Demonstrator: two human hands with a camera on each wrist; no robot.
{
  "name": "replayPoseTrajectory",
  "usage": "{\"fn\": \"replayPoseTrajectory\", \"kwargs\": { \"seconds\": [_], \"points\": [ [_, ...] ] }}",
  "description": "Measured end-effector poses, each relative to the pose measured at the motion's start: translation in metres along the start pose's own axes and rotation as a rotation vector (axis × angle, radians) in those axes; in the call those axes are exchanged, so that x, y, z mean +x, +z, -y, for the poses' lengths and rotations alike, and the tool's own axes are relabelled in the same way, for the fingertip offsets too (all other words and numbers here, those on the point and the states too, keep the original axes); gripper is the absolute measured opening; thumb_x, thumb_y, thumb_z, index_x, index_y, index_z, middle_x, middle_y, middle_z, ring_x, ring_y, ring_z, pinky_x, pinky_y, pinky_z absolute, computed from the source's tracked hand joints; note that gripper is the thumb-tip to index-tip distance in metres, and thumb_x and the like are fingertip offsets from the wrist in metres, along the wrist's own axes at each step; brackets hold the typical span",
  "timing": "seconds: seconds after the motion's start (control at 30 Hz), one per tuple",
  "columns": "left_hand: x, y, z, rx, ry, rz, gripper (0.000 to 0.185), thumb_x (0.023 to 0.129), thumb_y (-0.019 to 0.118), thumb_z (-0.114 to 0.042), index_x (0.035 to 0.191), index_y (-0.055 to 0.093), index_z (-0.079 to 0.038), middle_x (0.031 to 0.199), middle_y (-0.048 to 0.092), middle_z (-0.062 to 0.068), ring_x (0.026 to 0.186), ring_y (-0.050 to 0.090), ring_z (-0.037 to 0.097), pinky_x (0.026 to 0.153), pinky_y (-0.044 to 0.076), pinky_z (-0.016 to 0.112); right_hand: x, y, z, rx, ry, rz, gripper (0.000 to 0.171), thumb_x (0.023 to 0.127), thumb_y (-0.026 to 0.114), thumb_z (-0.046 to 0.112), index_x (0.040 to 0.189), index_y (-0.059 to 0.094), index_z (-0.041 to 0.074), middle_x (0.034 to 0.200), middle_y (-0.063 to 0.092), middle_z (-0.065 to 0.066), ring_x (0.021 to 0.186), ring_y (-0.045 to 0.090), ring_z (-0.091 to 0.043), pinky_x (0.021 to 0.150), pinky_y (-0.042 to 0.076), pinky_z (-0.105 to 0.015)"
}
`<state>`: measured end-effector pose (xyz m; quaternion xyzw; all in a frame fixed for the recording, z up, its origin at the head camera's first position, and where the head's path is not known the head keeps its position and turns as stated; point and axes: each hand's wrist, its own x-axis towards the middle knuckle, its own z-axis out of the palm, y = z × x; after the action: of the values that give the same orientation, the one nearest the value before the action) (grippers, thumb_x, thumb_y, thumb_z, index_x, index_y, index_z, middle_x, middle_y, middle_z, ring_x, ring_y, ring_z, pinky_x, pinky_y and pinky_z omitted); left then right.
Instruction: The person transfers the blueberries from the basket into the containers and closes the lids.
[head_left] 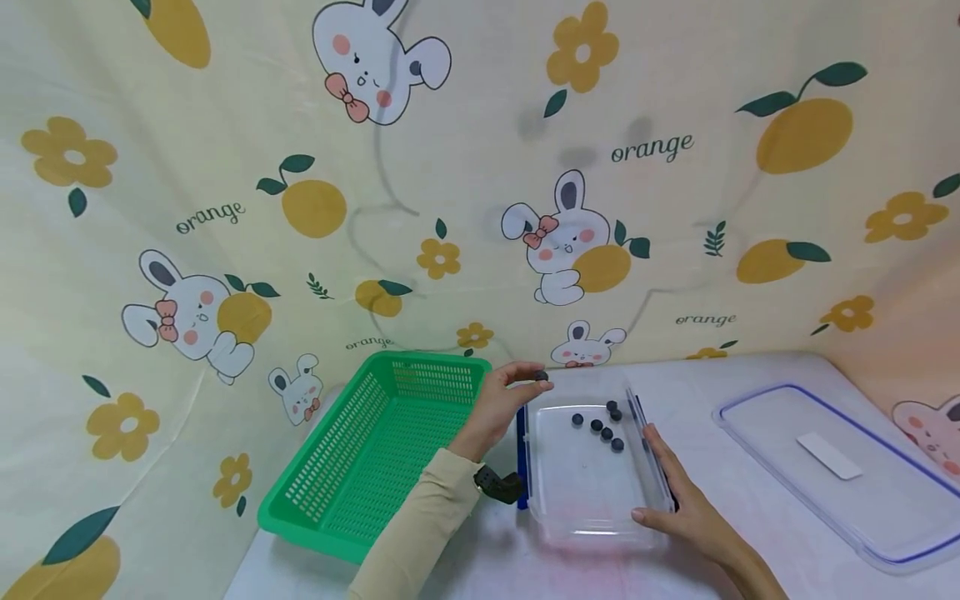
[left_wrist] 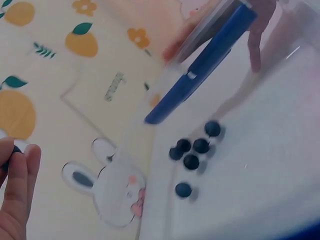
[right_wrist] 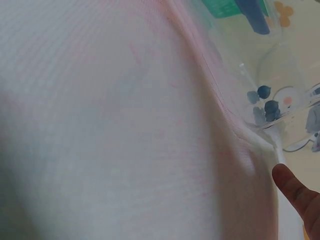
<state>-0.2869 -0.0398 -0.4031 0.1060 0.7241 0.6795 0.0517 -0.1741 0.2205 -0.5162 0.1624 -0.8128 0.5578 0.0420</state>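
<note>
The left hand (head_left: 504, 400) pinches one small dark ball (head_left: 542, 376) between thumb and fingertips, held just above the far left corner of the clear box (head_left: 592, 512); in the left wrist view the ball (left_wrist: 15, 150) peeps out between the fingertips (left_wrist: 22, 172). That grip is a light fingertip pinch, the rest of the hand relaxed. The right hand (head_left: 686, 500) lies flat and released along the right wall of the box, fingers straight, thumb near the near right corner, steadying it on the worktop (head_left: 750, 575).

Inside the box five more dark balls (head_left: 600, 425) sit in a loose cluster toward the far side, some touching, one a little to the left of the rest. A blue clip (head_left: 521, 454) runs down the left edge of the box. Left of it stands a green basket (head_left: 322, 508), which looks empty as far as the head view shows. Well to the right lies the clear lid (head_left: 885, 542) with a blue rim, flat on the worktop.

To do this step well, I judge the pinch should stay gentle but firm, as so small and round a ball rolls out easily; the ball is best kept low over whatever receives it, so it cannot bounce, and the right hand should hold the box still
</note>
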Motion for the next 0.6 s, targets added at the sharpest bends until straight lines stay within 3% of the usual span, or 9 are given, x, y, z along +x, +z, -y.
{"fn": "replayPoseTrajectory", "kwargs": {
  "seconds": [0.27, 0.37, 0.6],
  "points": [
    [0.006, 0.038, 0.001, -0.154, -0.02, 0.044, 0.024, 0.09, 0.069, -0.004, 0.113, 0.068, -0.003, 0.099, 0.065, 0.005, 0.088, 0.068, 0.019, 0.085, 0.053, 0.037, 0.001, 0.0, -0.003, 0.009, 0.021, 0.009, 0.105, 0.079, 0.073, 0.014, 0.157, 0.003, 0.024, 0.16, -0.005, -0.016, 0.138, -0.003, -0.051, 0.091, 0.004, -0.082],
    [0.008, 0.052, 0.002, -0.13, -0.037, 0.011, 0.02, 0.09, 0.07, -0.01, 0.109, 0.07, -0.006, 0.093, 0.067, 0.002, 0.083, 0.068, 0.016, 0.081, 0.054, 0.038, 0.002, 0.0, -0.003, 0.008, 0.032, 0.011, 0.105, 0.08, 0.073, 0.015, 0.157, 0.003, 0.025, 0.16, -0.006, -0.016, 0.138, -0.003, -0.052, 0.09, 0.004, -0.082],
    [0.014, 0.081, 0.01, -0.12, -0.115, -0.08, 0.017, 0.087, 0.073, -0.011, 0.103, 0.072, -0.007, 0.085, 0.068, -0.001, 0.074, 0.066, 0.013, 0.061, 0.047, 0.026, 0.002, 0.0, -0.001, -0.01, 0.039, 0.006, 0.106, 0.079, 0.073, 0.014, 0.157, 0.002, 0.024, 0.16, -0.005, -0.018, 0.137, 0.001, -0.054, 0.088, 0.007, -0.083]
  ]
}}
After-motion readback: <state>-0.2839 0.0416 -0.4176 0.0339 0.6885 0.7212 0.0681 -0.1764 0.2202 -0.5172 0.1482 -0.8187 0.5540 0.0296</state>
